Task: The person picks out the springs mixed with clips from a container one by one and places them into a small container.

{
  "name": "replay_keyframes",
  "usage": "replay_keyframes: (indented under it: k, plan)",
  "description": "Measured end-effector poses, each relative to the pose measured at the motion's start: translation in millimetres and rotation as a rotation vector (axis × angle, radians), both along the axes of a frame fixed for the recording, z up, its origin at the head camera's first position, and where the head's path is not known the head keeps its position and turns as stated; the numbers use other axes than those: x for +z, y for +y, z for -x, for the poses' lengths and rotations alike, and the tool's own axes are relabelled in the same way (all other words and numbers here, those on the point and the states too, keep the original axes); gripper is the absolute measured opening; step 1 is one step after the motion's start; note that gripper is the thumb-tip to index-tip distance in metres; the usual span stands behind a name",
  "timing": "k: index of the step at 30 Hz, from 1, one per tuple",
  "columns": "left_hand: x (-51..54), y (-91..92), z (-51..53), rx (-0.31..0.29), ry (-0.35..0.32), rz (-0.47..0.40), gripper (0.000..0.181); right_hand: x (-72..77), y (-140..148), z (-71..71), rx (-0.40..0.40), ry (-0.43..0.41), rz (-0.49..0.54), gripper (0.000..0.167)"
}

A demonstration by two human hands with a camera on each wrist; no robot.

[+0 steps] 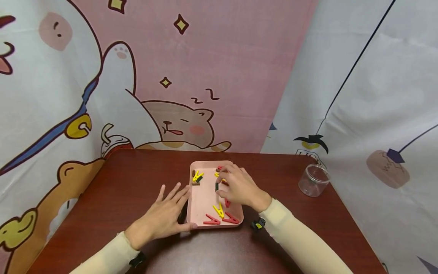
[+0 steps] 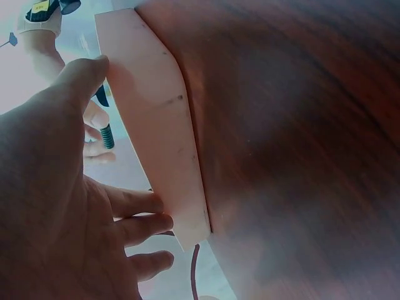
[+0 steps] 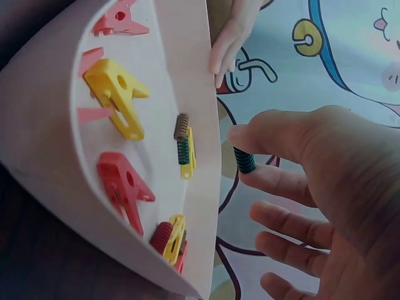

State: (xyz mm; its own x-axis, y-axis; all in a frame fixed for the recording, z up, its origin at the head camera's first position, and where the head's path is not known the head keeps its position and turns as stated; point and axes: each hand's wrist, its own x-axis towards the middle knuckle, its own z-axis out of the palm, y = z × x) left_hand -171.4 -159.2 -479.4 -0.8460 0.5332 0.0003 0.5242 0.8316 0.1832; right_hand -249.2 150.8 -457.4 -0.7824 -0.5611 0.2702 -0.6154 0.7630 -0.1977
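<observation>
My right hand (image 1: 238, 186) is over the right half of a shallow pink tray (image 1: 202, 201). Between thumb and index finger it pinches a dark green coil spring (image 3: 244, 160), held above the tray floor; the other fingers are spread. My left hand (image 1: 164, 217) rests against the tray's left side, fingers straight and spread, thumb at the near left corner. In the tray's near right part lie a yellow clip (image 1: 219, 210) and red clips (image 1: 231, 218). At its far left, a yellow clip (image 1: 197, 176) lies among brown and green springs (image 1: 195, 183). My right hand partly hides more pieces.
A clear round jar (image 1: 314, 180) stands at the right of the dark wooden table (image 1: 143, 171). Behind the table hangs a printed cloth (image 1: 219, 68) with cartoon animals. Dark straps with devices sit on both wrists.
</observation>
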Motion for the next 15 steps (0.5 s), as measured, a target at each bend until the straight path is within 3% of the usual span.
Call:
replay_keyframes:
  k: [15]
  plan:
    - [-0.3,0.6,0.3,0.01,-0.009,0.001,0.117,-0.1,32.2,-9.4,-0.087,-0.018,0.042,0.031]
